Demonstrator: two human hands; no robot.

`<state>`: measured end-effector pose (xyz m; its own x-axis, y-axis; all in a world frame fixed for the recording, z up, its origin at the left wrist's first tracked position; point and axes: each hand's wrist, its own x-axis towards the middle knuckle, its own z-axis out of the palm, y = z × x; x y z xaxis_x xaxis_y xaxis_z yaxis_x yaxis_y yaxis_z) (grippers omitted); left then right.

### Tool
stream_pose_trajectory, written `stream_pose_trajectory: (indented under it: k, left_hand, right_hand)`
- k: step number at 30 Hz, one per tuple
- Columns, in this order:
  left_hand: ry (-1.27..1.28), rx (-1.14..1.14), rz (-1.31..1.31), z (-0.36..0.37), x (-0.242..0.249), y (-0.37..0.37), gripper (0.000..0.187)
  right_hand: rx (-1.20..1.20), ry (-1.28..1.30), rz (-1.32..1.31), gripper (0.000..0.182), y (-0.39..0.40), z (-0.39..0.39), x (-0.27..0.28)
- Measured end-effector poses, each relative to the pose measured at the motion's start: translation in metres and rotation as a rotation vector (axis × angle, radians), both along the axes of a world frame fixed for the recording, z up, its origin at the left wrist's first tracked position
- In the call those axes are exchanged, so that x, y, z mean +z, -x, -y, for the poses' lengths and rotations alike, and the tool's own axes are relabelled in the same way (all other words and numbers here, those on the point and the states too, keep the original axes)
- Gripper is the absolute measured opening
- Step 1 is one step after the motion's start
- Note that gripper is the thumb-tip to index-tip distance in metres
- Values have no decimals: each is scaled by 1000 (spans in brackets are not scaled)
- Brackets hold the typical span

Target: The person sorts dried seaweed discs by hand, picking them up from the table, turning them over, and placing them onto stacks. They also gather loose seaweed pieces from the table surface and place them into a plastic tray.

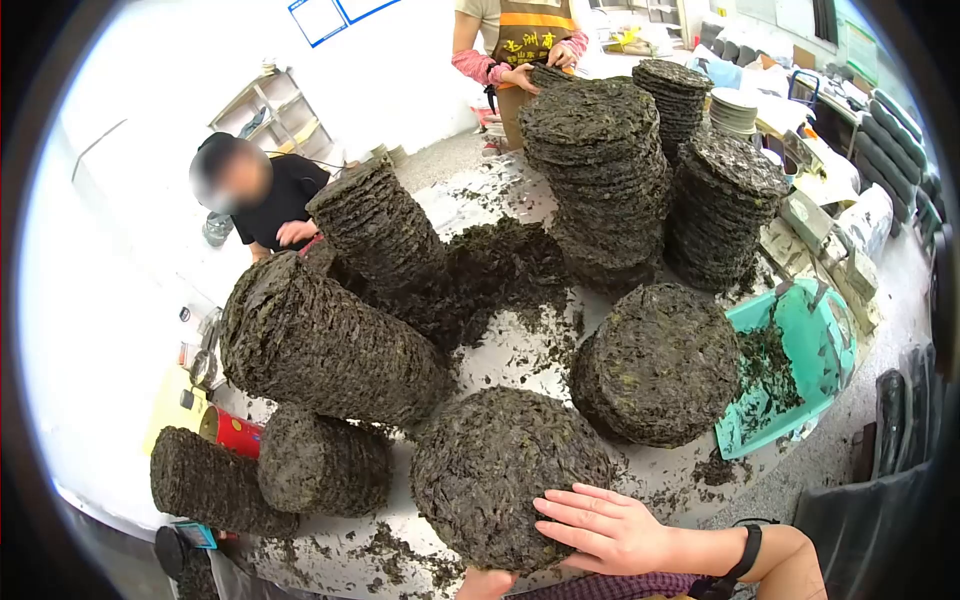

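A round dark stack of dried, seaweed-like sheets [505, 460] stands near the front edge of the table. My right hand [605, 530] lies on its right side, palm down, with the fingers stretched out. Low at the same stack's front edge, my left hand [487, 583] touches the side; only part of it shows and its fingers are hidden. Just to the right is another round stack [657, 365]. A tall leaning stack [325, 345] is at the left, beyond the near one.
Loose dark flakes [510, 265] lie heaped mid-table. A green bin [815, 350] with flakes is at the right edge. Tall stacks [600, 180] stand at the back. One person [275, 200] is at the left; another [530, 40] handles a sheet at the back. A red can [235, 432] stands left.
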<state>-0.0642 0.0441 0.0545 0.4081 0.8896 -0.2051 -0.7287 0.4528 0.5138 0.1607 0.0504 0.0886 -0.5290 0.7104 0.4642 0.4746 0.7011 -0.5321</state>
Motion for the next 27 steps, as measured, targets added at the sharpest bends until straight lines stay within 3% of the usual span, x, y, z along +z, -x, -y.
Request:
stream_pose_trajectory:
  k: [5, 7, 10, 12, 16, 19, 21, 25, 27]
  left_hand:
    - [122, 33, 175, -3, 0, 4, 57]
    - [173, 36, 245, -4, -1, 4, 60]
    - [227, 33, 313, -4, -6, 5, 64]
    - [178, 112, -184, 0, -9, 7, 59]
    - [45, 72, -464, 0, -9, 0, 55]
    - [23, 55, -416, 0, -15, 0, 54]
    - [119, 121, 57, -2, -7, -7, 59]
    - [180, 118, 209, 8, -40, 8, 54]
    - [-188, 146, -529, 10, -48, 13, 42]
  right_hand:
    - [-55, -74, -83, 57, -8, 4, 4]
    - [-222, -6, -267, 53, -8, 8, 5]
    - [-235, -17, -247, 44, -12, 11, 0]
    - [-217, -42, -248, 33, -10, 15, -1]
    - [-165, -123, -289, 33, 0, 14, 0]
    - [-149, -215, -184, 29, 4, 9, -1]
    - [-119, -206, -214, 33, 6, 7, 0]
    - [-57, -32, -162, 40, 5, 3, 11]
    - [-146, 108, -278, 44, -3, 2, 8]
